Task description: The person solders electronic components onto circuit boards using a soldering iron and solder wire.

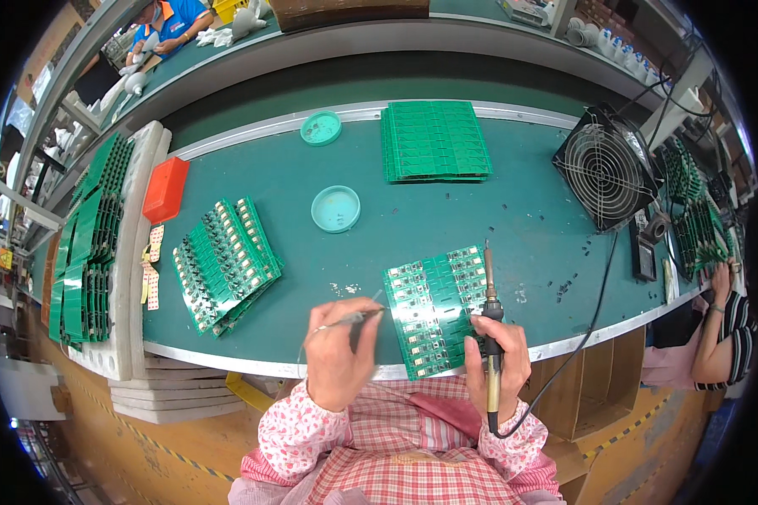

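A green circuit board panel [442, 311], set with rows of small components, lies near the front edge of the bench. My left hand [337, 362] is closed around thin metal tweezers [345, 321], their tips just left of the panel. In my right hand [514, 358] is a soldering iron [493, 374] with a black and yellowish handle. Its tip points away from me over the panel's right edge, and the fingers rest at that side of the board. Small pale parts [344, 289] lie loose beside the tweezers.
Populated panels [227, 265] are stacked at left, plain green boards [436, 141] at the back. Two turquoise dishes [336, 209] [321, 129], a red bin [166, 189], a fan [605, 168] and scattered black components [564, 289] surround the work. The iron's cord [594, 316] crosses right. Other people sit nearby.
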`<state>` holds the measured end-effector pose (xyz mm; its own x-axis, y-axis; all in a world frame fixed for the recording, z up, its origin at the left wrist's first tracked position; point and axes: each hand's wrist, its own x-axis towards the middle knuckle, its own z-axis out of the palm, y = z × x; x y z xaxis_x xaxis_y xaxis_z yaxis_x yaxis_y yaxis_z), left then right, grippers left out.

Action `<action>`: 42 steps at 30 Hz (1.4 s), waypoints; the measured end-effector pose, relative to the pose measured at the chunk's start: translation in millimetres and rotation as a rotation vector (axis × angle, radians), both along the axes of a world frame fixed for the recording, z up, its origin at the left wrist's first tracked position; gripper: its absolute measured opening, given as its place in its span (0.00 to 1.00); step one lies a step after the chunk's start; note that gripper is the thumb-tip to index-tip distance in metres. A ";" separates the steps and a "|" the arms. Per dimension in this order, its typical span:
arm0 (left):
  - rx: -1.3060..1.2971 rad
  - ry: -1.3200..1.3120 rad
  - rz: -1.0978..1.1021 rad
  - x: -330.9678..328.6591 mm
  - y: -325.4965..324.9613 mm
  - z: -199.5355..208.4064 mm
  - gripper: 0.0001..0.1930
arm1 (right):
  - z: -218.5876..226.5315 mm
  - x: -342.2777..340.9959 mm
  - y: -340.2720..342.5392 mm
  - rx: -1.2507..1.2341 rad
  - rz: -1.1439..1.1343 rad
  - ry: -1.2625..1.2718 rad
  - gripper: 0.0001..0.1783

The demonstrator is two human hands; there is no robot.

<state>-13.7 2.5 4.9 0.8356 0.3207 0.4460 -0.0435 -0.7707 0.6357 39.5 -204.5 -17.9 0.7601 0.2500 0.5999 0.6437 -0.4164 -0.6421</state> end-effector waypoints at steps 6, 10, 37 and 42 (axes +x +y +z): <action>-0.076 0.019 -0.066 4.5 -12.2 -7.0 0.07 | 0.7 0.4 -0.7 0.007 0.015 -0.001 0.20; -0.061 0.039 -0.069 5.5 -12.6 -6.2 0.07 | 1.6 0.7 -0.3 0.010 0.017 0.004 0.20; -0.020 0.033 -0.064 6.4 -13.8 -5.6 0.09 | 21.8 -11.0 3.5 0.407 0.279 0.375 0.08; -0.016 0.037 -0.060 5.8 -13.9 -5.8 0.10 | 23.2 -7.7 5.6 0.364 0.307 0.357 0.08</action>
<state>-7.9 -11.4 -0.9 0.8692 0.2767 0.4097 -0.0655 -0.7569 0.6502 31.9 -198.9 5.3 0.8561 0.3160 0.4089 0.4179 0.0420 -0.9075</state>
